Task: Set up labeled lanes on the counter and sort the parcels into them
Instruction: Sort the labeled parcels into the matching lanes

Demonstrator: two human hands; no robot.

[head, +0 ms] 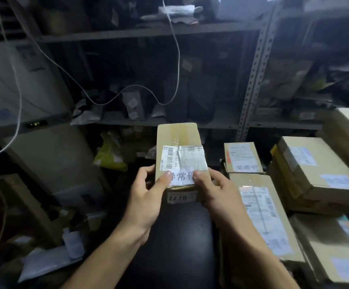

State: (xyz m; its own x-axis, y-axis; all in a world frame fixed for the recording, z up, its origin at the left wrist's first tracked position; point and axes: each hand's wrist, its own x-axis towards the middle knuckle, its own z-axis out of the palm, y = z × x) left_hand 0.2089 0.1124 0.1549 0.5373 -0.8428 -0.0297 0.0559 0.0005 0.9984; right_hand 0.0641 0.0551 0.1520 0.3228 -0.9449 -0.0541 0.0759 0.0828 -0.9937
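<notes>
A small cardboard parcel [177,138] with a shipping label and clear tape is held up in the middle of the view. My left hand [146,195] grips its near left edge and my right hand [215,188] grips its near right edge. Both thumbs press on a white paper slip [182,177] with printed characters that lies on the parcel's near end. A small number tag [179,198] is on the parcel's front face. Below the parcel is a dark surface [169,236].
Several cardboard parcels are stacked at the right, among them a small box with a handwritten slip [243,157], a long box [263,215] and larger boxes [315,172]. Metal shelving [250,90] with dark bags stands behind. A yellow bag [110,155] and loose packets [50,263] lie at the left. White cables [175,59] hang down.
</notes>
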